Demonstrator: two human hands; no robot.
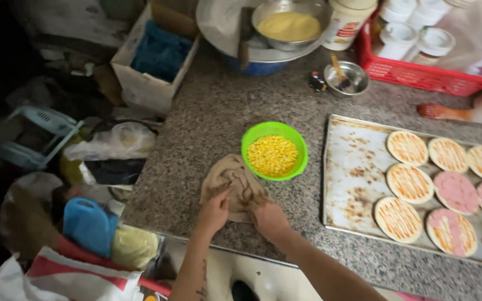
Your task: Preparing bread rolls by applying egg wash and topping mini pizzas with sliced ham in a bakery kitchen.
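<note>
Left hand: the left hand (214, 210) is pressing down on the near-left edge of the cloth (232, 184), fingers curled into its folds; the fingertips are sinking out of sight in the fabric.
Right hand: the right hand (269, 218) is gripping the cloth's near-right edge, knuckles up, so the pinch itself is staying hidden.
Cloth: a crumpled beige rag is lying on the counter (196, 139), just in front of the bowl (274, 150) and touching its rim.
Counter: speckled grey granite, its near edge cutting off the forearms.
Bowl: a round green plastic bowl is holding yellow corn kernels.
Tray: a stained metal tray (352, 173) is sitting right of the bowl, carrying round flat bases (409, 183), some striped with sauce, some topped with pink slices; the frame is cropping its right end.
Far: a small steel dish (350, 78), a red crate (419, 72) of white tubs and a steel pan of yellow meal (289, 26) are standing at the back, partly cut off.
</note>
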